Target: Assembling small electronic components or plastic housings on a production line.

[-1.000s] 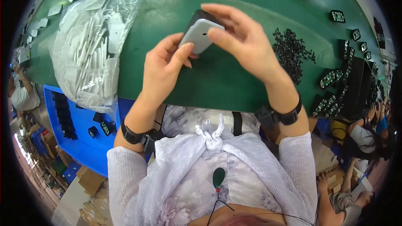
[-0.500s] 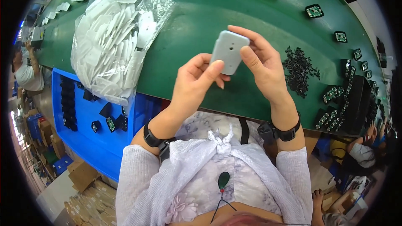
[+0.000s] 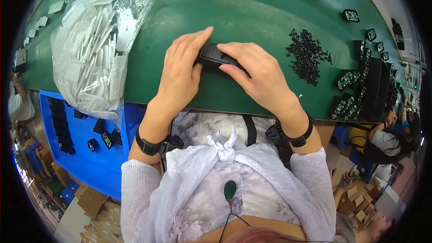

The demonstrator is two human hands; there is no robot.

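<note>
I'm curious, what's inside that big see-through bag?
The clear plastic bag is stuffed with flat white plastic pieces. Those deep inside are hidden by the top ones.

1. A green work table (image 3: 252, 9) is stretching across the upper part of the view, its edges bending toward the rim.
2. A clear plastic bag of white plastic covers (image 3: 92, 49) is lying on its left side, sagging over the near edge.
3. A few loose white covers (image 3: 56, 6) are sitting beyond the bag at the far left.
4. A small black housing (image 3: 215, 56) is resting on the table near the middle.
5. A heap of small black parts (image 3: 308, 56) is lying to the right.
6. Green circuit boards in black frames (image 3: 351, 15) are lining the right side.
</note>
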